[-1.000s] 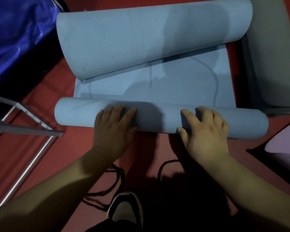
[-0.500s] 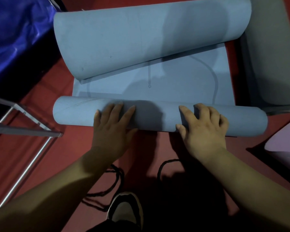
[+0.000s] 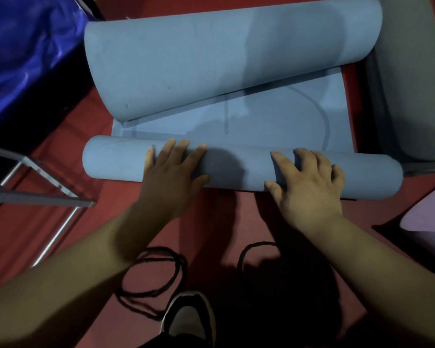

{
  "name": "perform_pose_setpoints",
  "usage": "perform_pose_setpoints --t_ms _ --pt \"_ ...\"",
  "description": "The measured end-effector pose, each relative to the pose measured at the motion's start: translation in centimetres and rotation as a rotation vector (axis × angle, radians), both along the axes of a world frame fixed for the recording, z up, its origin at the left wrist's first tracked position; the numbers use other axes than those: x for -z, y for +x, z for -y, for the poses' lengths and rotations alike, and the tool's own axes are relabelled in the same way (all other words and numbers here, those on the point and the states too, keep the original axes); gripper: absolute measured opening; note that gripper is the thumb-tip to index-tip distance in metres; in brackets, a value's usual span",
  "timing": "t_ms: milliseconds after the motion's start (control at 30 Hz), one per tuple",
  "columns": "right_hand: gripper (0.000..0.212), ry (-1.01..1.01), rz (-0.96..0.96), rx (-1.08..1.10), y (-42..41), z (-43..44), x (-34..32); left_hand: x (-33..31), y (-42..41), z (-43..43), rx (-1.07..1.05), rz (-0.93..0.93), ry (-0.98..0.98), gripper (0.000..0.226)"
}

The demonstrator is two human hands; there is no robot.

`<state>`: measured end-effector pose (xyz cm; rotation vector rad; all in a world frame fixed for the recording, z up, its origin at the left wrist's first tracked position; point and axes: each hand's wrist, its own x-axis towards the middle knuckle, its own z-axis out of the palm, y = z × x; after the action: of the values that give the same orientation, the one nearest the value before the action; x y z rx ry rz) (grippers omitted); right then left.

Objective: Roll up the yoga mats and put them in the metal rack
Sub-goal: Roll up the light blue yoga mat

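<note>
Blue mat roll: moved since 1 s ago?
Yes. The roll has advanced slightly away from the person, toward the small ring mark ahead of it; the metal rack corner holds its place in view.

One left hand (image 3: 172, 182), one right hand (image 3: 309, 192) — one blue mat (image 3: 236, 59), one rack (image 3: 48, 200)

A dim indoor view with a cool, bluish cast. Light comes from above and behind the person, throwing a heavy black shadow over the red floor (image 3: 106, 222) at lower centre and a softer grey one across the yoga mat (image 3: 186, 59) in the upper middle. The left hand (image 3: 172, 179) lies in shade, darker than the right hand (image 3: 309, 187). Faint glossy streaks show on the blue plastic sheet (image 3: 23, 59) at upper left. Detail is slightly soft throughout, and the wide lens bends straight edges near the borders.
</note>
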<state>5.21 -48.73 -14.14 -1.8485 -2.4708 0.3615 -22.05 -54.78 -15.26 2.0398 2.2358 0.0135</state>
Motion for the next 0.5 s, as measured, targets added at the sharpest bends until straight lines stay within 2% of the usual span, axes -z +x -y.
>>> perform_pose_setpoints --t_ms 200,500 --pt "0.062 -0.029 0.017 -0.022 0.1 -0.8 -0.1 0.4 1.1 1.7 -0.034 0.017 0.104 0.065" --pt "0.069 -0.001 0.024 -0.058 0.0 -0.5 -0.1 0.6 0.4 0.0 -0.017 -0.012 0.064 0.065"
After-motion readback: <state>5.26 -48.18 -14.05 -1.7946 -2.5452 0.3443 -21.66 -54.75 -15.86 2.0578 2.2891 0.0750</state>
